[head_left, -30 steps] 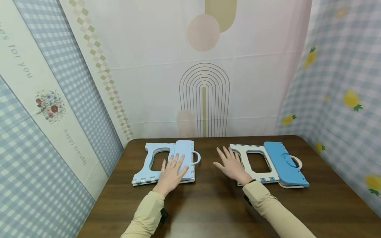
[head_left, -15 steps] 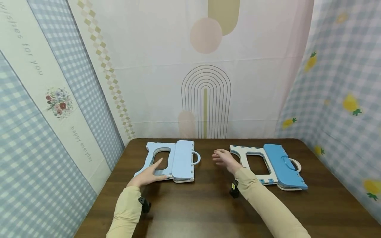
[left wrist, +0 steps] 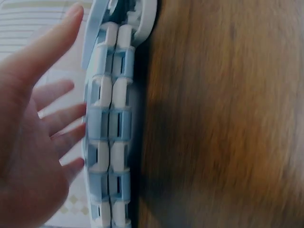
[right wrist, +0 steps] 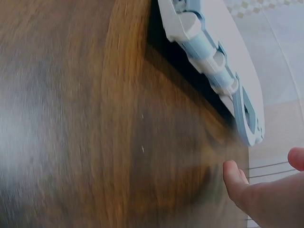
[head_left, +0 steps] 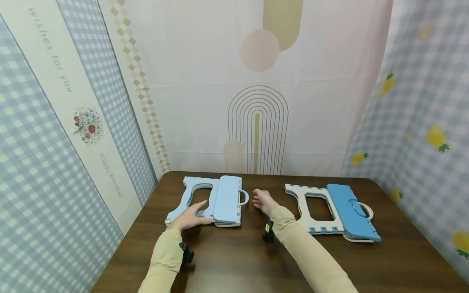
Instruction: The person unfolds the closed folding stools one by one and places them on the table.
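A light blue folding stool, folded flat, lies on the left of the table. My left hand is at its near side, thumb spread from the fingers. In the left wrist view the fingertips come right up to the stool's flat face, beside its hinged edge. My right hand hovers just right of that stool's loop handle, fingers loosely bent and holding nothing. The right wrist view has the handle ahead of the fingertips, apart from them.
A second folded stool, white with a blue top panel, lies at the table's right, its handle pointing right. The brown table ends at a patterned cloth behind, with checked cloths on both sides.
My left hand has gone from resting over the light blue stool's panel to its near edge. The right hand has moved left, from the white and blue stool toward the light blue one's handle.
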Available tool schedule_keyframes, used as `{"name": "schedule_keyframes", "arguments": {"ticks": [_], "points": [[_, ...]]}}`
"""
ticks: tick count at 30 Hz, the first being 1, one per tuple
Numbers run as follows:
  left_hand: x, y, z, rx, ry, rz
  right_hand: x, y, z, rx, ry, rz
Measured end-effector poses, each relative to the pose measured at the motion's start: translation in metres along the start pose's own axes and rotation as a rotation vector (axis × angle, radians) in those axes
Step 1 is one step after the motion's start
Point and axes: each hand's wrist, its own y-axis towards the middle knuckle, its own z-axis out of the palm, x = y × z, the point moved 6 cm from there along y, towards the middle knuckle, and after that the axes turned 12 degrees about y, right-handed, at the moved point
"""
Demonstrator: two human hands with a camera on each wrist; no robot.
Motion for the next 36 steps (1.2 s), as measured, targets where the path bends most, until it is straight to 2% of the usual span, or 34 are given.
{"name": "schedule_keyframes", "arguments": {"ticks": [1, 3, 5, 8, 10, 12, 13, 16, 17, 21, 22, 23, 24, 27, 28, 29, 30, 31, 32, 35, 36], "points": [[-0.001, 0.001, 0.001, 0.007, 0.019, -0.003, -0.004, 0.001, 0.003, 0.006, 0.02, 0.011], [-0.003, 0.002, 0.002, 0.019, 0.061, -0.02, -0.003, -0.014, 0.015, 0.032, 0.047, 0.029], [-0.004, 0.003, 0.005, 0.021, 0.11, -0.033, 0.009, -0.053, 0.038, 0.035, 0.059, 0.042], [-0.004, 0.005, 0.008, 0.015, 0.162, -0.053, 0.039, -0.132, 0.078, 0.033, 0.058, 0.041], [-0.004, 0.006, 0.009, 0.002, 0.18, -0.054, 0.057, -0.177, 0.1, 0.001, 0.073, 0.043], [-0.005, 0.007, 0.008, -0.019, 0.184, -0.055, 0.068, -0.202, 0.111, -0.004, 0.103, 0.04], [-0.006, 0.008, 0.008, -0.03, 0.179, -0.059, 0.07, -0.208, 0.113, 0.003, 0.125, 0.039], [-0.008, 0.009, 0.008, -0.057, 0.189, -0.068, 0.062, -0.196, 0.109, 0.049, 0.193, 0.043], [-0.009, 0.009, 0.008, -0.062, 0.195, -0.072, 0.055, -0.182, 0.104, 0.094, 0.221, 0.039], [-0.012, 0.008, 0.011, -0.07, 0.228, -0.079, 0.032, -0.137, 0.087, 0.118, 0.273, 0.059], [-0.013, 0.007, 0.011, -0.072, 0.233, -0.08, 0.031, -0.136, 0.086, 0.137, 0.288, 0.057], [-0.013, 0.007, 0.012, -0.077, 0.237, -0.082, 0.024, -0.121, 0.08, 0.162, 0.29, 0.055], [-0.014, 0.007, 0.012, -0.084, 0.243, -0.083, 0.02, -0.115, 0.078, 0.132, 0.287, 0.064], [-0.014, 0.007, 0.014, -0.109, 0.267, -0.098, 0.004, -0.084, 0.064, 0.2, 0.315, 0.073], [-0.015, 0.006, 0.014, -0.122, 0.283, -0.096, -0.001, -0.074, 0.06, 0.246, 0.324, 0.065], [-0.016, 0.006, 0.015, -0.134, 0.291, -0.096, -0.008, -0.06, 0.055, 0.229, 0.315, 0.069], [-0.017, 0.006, 0.015, -0.148, 0.303, -0.094, -0.005, -0.067, 0.058, 0.196, 0.309, 0.067], [-0.018, 0.006, 0.015, -0.159, 0.315, -0.093, -0.002, -0.073, 0.059, 0.198, 0.306, 0.061], [-0.019, 0.006, 0.016, -0.168, 0.327, -0.093, 0.007, -0.089, 0.065, 0.16, 0.278, 0.058], [-0.02, 0.004, 0.017, -0.184, 0.332, -0.1, 0.045, -0.172, 0.092, 0.03, 0.205, 0.061], [-0.019, 0.003, 0.017, -0.187, 0.337, -0.101, 0.055, -0.194, 0.099, 0.02, 0.195, 0.06]]}}
